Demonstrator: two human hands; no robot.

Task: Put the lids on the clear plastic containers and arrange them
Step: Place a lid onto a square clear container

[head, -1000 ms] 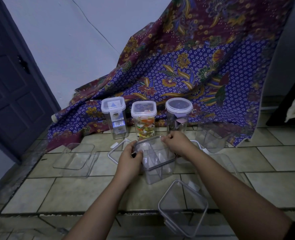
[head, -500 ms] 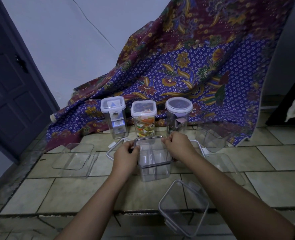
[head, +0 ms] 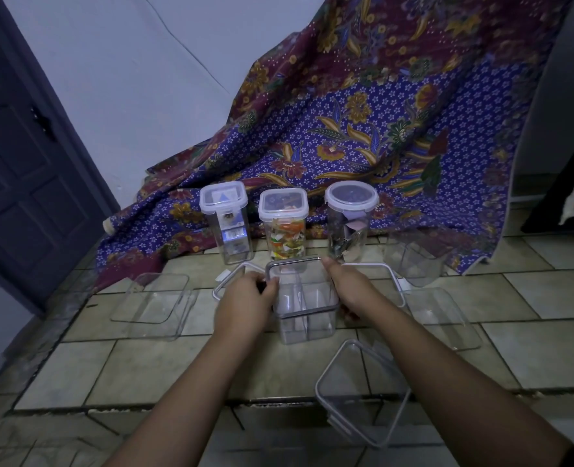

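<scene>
A clear square container point(head: 304, 318) with inner dividers stands on the tiled floor in the middle, a grey-rimmed lid point(head: 299, 284) lying on its top. My left hand point(head: 245, 303) presses the lid's left side and my right hand point(head: 353, 288) its right side. Behind it three lidded containers stand in a row: a square one point(head: 226, 227), one with colourful bits point(head: 285, 227) and a round one point(head: 349, 227). Open clear containers lie at left point(head: 154, 306), far right point(head: 442, 318) and back right point(head: 413, 261). A loose lid point(head: 359, 392) lies near me.
A patterned purple and maroon cloth point(head: 380, 129) drapes down the white wall onto the floor behind the row. A dark door point(head: 19, 170) stands at the left. Two more loose lids, one point(head: 226, 281) at left and one point(head: 380, 274) at right, lie beside the middle container.
The middle container was tilted toward me with the lid askew; it now stands upright a little farther back, both hands still on the lid's sides.
</scene>
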